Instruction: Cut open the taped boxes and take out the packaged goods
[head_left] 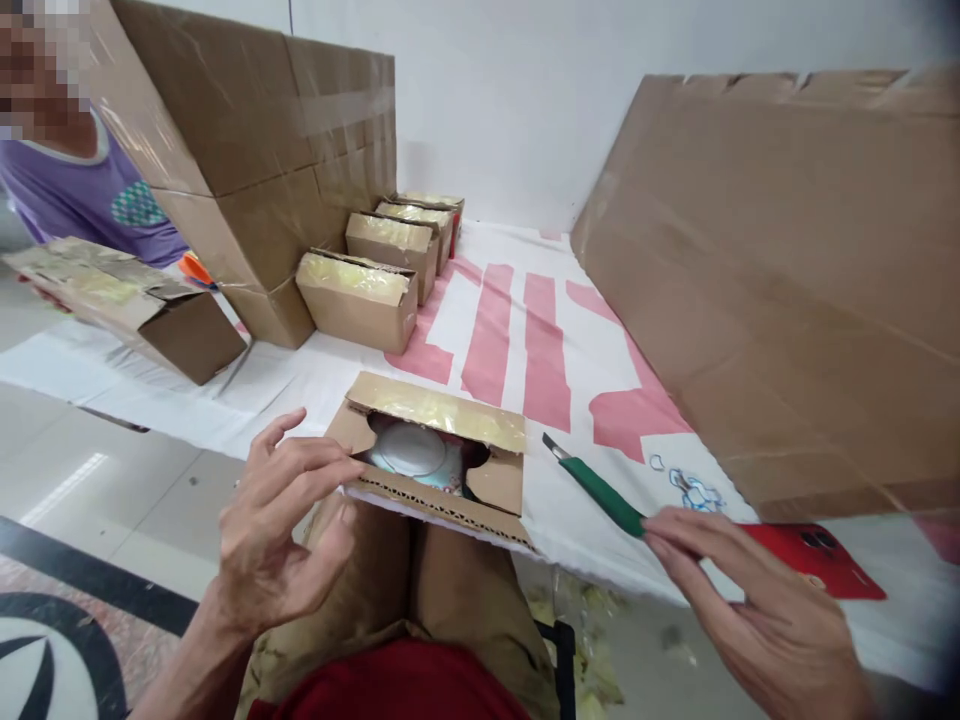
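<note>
A small cardboard box [442,410] with yellowish tape on its lid lies half open in front of me, showing a white and pale blue item [412,455] inside. My left hand [281,530] is open, its fingertips touching the box's left flap. My right hand [750,600] is open with fingers stretched out, its fingertips touching the handle end of a green utility knife [600,490] that lies on the white and pink sheet [525,330], blade pointing away from me.
A red phone [817,560] lies beside my right hand. Several taped small boxes [360,300] line up at the back left against a big carton [255,130]. A large cardboard sheet [787,280] leans at right. Another person [82,190] holds a box [127,300] at far left.
</note>
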